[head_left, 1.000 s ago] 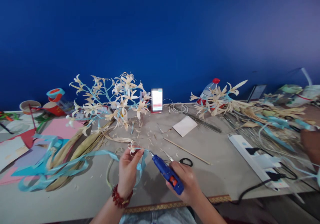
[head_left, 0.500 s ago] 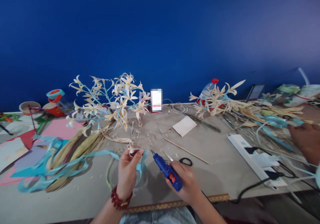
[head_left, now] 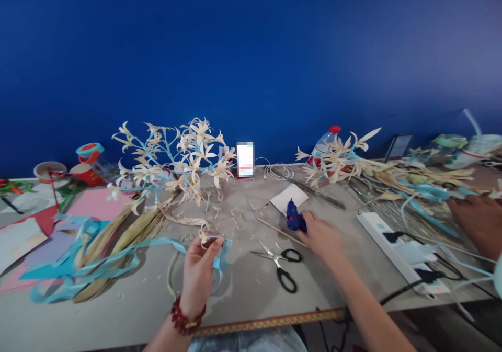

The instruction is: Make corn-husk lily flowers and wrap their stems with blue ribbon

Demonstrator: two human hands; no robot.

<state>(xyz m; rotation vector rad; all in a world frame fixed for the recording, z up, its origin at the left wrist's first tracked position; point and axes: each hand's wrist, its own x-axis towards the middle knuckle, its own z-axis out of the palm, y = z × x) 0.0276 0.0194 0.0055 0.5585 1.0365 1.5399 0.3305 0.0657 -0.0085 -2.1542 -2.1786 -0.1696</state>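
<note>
My left hand (head_left: pixel 198 273), a red bead bracelet on its wrist, is closed in a pinch on a small cream husk flower (head_left: pixel 206 234) tied to a light blue ribbon (head_left: pixel 117 260) that trails off to the left. My right hand (head_left: pixel 319 233) reaches forward over the table, wrapped round a blue glue gun (head_left: pixel 294 217) that stands by a white paper square (head_left: pixel 289 197). Black-handled scissors (head_left: pixel 279 261) lie open between my two hands. A thin wooden stick (head_left: pixel 274 228) lies just behind them.
A branch of cream flowers on blue stems (head_left: pixel 176 158) and dried husks (head_left: pixel 129 229) sit at the left. A phone (head_left: pixel 245 159), a plastic bottle (head_left: pixel 325 144) and more flowers stand along the blue wall. A white power strip (head_left: pixel 396 247) and another person's hand (head_left: pixel 476 226) are at the right.
My right hand has carried the glue gun forward and to the right, from beside my left hand to the white paper. The scissors it covered now show. My left hand has barely moved.
</note>
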